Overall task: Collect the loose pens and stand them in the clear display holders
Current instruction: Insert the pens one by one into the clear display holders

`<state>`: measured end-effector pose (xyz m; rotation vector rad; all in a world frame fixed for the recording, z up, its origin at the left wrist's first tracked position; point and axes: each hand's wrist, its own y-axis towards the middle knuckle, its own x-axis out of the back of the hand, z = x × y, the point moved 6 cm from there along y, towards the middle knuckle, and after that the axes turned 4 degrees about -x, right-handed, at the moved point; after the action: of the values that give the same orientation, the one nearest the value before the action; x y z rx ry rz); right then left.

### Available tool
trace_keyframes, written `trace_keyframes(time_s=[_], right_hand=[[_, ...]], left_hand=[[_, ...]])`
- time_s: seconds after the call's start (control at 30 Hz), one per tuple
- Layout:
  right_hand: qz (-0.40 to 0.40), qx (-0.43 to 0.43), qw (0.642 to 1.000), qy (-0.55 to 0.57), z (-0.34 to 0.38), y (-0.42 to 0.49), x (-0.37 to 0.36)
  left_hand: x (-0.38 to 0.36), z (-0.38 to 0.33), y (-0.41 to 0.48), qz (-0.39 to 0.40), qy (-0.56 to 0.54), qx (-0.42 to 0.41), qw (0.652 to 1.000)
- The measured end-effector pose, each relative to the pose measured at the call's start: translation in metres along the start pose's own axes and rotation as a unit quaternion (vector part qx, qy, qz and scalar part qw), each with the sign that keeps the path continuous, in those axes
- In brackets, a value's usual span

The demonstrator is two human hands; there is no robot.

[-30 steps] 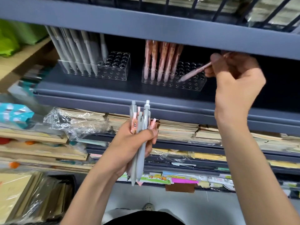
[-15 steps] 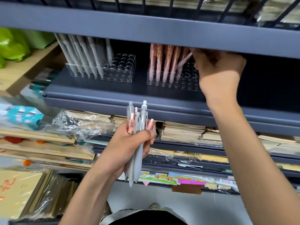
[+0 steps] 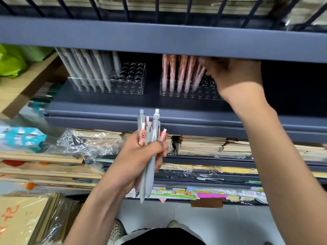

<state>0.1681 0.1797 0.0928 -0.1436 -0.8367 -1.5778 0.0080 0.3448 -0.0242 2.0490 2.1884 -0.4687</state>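
My left hand (image 3: 141, 156) grips a bundle of grey and pink pens (image 3: 152, 138) upright in front of the shelf edge. Two clear display holders stand on the dark shelf. The left holder (image 3: 131, 85) has several grey pens (image 3: 88, 68) standing in it. The right holder (image 3: 187, 93) has several pink pens (image 3: 177, 71). My right hand (image 3: 233, 75) reaches under the upper shelf to the right holder, its fingertips on a pink pen (image 3: 198, 76) that leans in the holder; the fingers are partly hidden by the shelf above.
The upper shelf beam (image 3: 159, 38) overhangs the holders closely. Below are stacks of wrapped notebooks (image 3: 200, 145) and plastic-wrapped paper goods (image 3: 85, 142). Card packs (image 3: 26, 218) lie lower left. Green bags (image 3: 10, 61) sit at far left.
My right hand carried a pink pen from the right into the right holder and now sits over it. My left hand with the bundle stayed nearly still.
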Motion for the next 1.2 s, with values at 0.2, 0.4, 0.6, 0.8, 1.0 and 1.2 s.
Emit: trace_keyframes(time_s=[0.2,0.4,0.6,0.8,1.0,1.2], right_hand=[[0.018,-0.013,0.998,-0.066,-0.002,-0.003,-0.006],[0.011,0.002,0.990,-0.140,0.005,-0.006,-0.007],[-0.012,0.010,0.990,-0.140,0.007,-0.011,-0.006],[-0.096,0.000,0.995,-0.001,0.011,-0.051,0.003],[0.145,-0.010,0.983,0.110,0.033,-0.103,-0.058],[0.295,-0.022,0.936,0.193,0.057,-0.119,-0.096]], left_hand=[[0.010,0.003,0.004,0.012,0.011,0.016,1.000],[0.014,0.003,0.007,0.022,0.009,0.020,1.000],[0.018,0.000,0.006,0.033,0.002,0.023,0.999],[0.033,-0.002,0.005,0.032,-0.012,0.024,0.999],[0.054,-0.008,0.003,0.037,-0.035,0.014,0.999],[0.074,-0.018,-0.001,0.031,-0.030,-0.005,0.999]])
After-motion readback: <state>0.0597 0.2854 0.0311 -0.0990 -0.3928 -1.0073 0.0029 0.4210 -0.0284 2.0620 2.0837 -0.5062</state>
